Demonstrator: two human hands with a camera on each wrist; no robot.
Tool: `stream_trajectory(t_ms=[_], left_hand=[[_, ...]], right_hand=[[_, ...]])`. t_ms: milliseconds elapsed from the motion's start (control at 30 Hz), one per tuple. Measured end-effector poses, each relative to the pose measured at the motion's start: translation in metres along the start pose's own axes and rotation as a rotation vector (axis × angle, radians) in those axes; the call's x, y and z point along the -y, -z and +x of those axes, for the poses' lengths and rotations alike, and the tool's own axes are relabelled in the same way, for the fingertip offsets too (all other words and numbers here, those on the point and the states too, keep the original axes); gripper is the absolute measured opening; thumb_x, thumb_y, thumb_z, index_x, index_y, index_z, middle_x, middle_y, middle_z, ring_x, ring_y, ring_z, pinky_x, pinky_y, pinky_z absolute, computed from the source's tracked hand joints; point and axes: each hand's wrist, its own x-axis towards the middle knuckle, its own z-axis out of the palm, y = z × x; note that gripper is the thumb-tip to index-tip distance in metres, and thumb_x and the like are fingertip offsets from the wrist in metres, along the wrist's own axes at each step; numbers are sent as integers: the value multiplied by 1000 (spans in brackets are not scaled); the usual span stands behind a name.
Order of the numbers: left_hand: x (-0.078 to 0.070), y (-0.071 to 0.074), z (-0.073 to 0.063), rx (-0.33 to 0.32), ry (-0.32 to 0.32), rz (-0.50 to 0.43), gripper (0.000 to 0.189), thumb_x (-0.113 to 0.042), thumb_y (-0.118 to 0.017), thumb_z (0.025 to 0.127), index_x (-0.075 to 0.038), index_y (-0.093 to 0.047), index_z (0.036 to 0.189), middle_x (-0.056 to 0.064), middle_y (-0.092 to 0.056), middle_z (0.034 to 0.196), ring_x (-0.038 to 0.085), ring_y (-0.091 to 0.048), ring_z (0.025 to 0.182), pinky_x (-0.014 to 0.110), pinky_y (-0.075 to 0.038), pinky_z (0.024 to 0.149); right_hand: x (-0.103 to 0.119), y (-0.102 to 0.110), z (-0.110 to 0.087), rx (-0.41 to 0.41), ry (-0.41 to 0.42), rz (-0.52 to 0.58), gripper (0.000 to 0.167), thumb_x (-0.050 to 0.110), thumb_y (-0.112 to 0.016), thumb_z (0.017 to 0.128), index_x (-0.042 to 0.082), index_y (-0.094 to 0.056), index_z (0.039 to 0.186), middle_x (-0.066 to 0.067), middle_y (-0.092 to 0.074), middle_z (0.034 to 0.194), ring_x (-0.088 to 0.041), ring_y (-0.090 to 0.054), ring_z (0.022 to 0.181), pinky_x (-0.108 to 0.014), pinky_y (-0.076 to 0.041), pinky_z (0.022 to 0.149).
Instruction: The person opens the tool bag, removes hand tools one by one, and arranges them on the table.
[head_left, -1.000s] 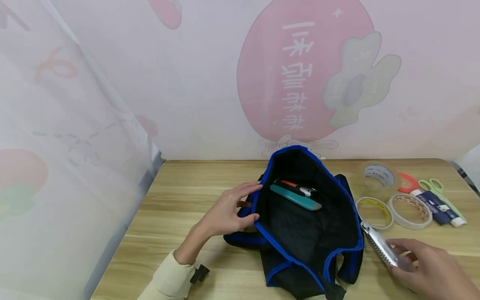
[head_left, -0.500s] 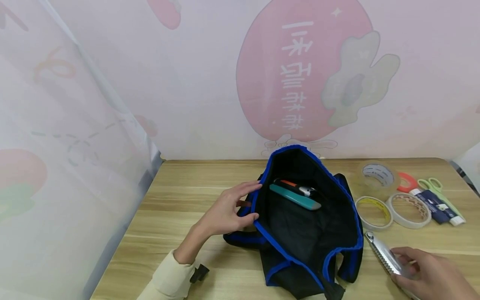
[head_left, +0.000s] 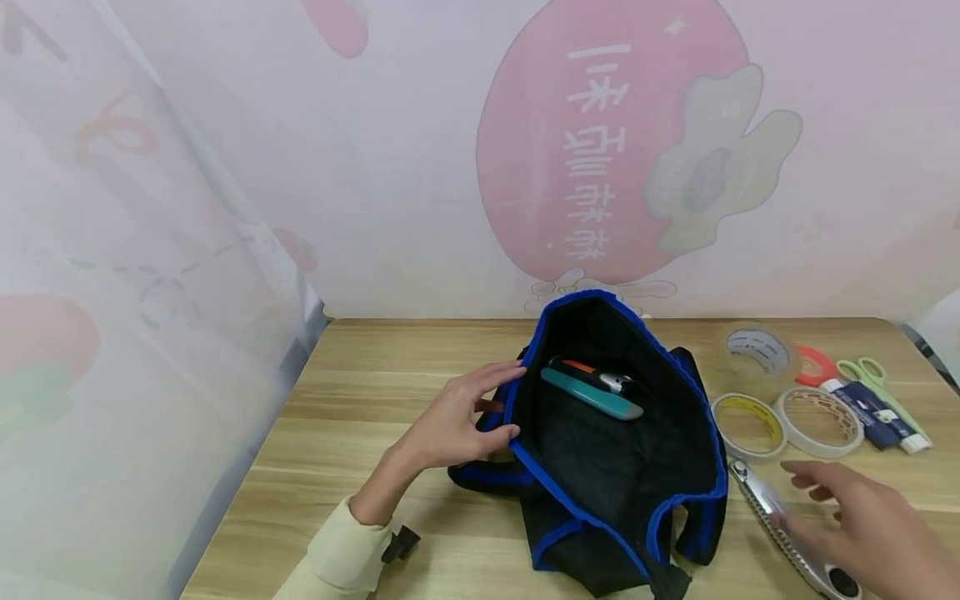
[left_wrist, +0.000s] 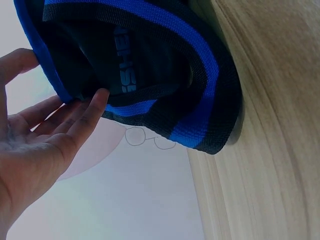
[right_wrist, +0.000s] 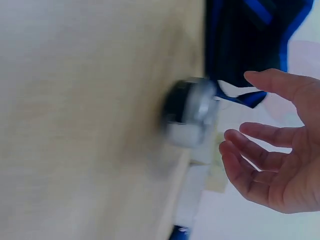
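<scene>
A black tool bag (head_left: 600, 467) with blue trim lies on the table, its mouth gaping. My left hand (head_left: 457, 417) holds the bag's left rim, with thumb and fingers at the edge. In the left wrist view, the left hand (left_wrist: 55, 125) curls about the bag's blue edge. Inside the bag lie a teal utility knife (head_left: 592, 395) and an orange-and-black utility knife (head_left: 596, 374). A silver utility knife (head_left: 776, 525) lies on the table right of the bag. Over it, my right hand (head_left: 870, 525) has its fingers spread. The right wrist view shows the right hand (right_wrist: 280, 145) apart from the blurred knife.
Right of the bag sit a clear tape roll (head_left: 757, 354), two pale tape rolls (head_left: 750, 454) (head_left: 825, 452), a red ring-shaped item (head_left: 817, 367), green scissors (head_left: 873, 379) and a dark blue tube (head_left: 873, 414). A printed curtain (head_left: 412, 208) hangs behind the table.
My right hand has lowered the silver utility knife onto the table and let go of it, then lifted its fingers off. The left hand has stayed at the bag's rim.
</scene>
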Motion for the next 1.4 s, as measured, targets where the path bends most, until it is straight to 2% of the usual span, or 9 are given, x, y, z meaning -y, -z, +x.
stream_trajectory(t_ms=[100,233,367,500,600,700,867,1100,1400], left_hand=[[0,0,0,-4,-2,6,71,-8,-79,91,-3,-52,157,14,-48,166,35,-56,145,47,-65,100],[0,-1,1,-5,-10,9,71,-8,-79,91,-3,-52,157,15,-49,165,36,-57,144,45,-65,99],[0,0,1,1,-8,2,72,-8,-79,91,-3,-52,157,15,-48,166,36,-56,145,44,-65,100],[0,0,1,6,0,-10,72,-7,-79,91,-4,-51,158,14,-47,167,36,-55,146,46,-64,101],[0,0,0,7,3,-21,73,-7,-79,91,-3,-51,158,15,-46,167,37,-55,146,50,-64,101],[0,0,0,9,10,-28,72,-7,-78,92,-3,-51,158,15,-46,167,37,-54,147,53,-63,102],[0,0,-1,8,14,-30,72,-6,-78,92,-3,-50,158,16,-46,167,38,-54,147,53,-62,102],[0,0,-1,9,21,-33,72,-6,-79,92,-4,-50,158,15,-46,167,37,-54,147,54,-62,102],[-1,0,0,8,6,-40,73,-5,-79,91,-3,-50,158,17,-46,167,39,-55,146,53,-62,102]], right_hand=[[14,12,0,-128,52,4,70,33,-90,87,-14,-63,132,-35,-69,119,-48,-68,98,-55,-63,75],[26,23,2,-267,164,27,65,28,-93,84,-11,-66,129,-33,-72,117,-46,-70,96,-54,-64,71],[38,31,4,-337,274,30,61,26,-94,83,-5,-69,130,-26,-75,119,-39,-72,97,-40,-65,69],[53,38,10,-399,363,8,60,28,-94,82,1,-71,132,-20,-77,121,-28,-73,89,-25,-59,65],[65,44,15,-430,415,9,60,29,-94,82,5,-72,133,-18,-77,122,-23,-72,85,-26,-57,65],[78,49,19,-450,459,17,61,29,-94,83,8,-71,135,-15,-77,124,-25,-74,87,-27,-57,64],[97,57,28,-426,533,18,59,30,-91,87,11,-70,138,-13,-74,129,-30,-75,98,-33,-61,68],[116,65,45,-349,615,-3,62,30,-88,90,10,-65,144,-17,-70,138,-32,-73,106,-52,-65,81],[135,69,68,-202,642,54,64,25,-84,94,7,-60,150,-26,-62,148,-41,-75,112,-53,-66,90]])
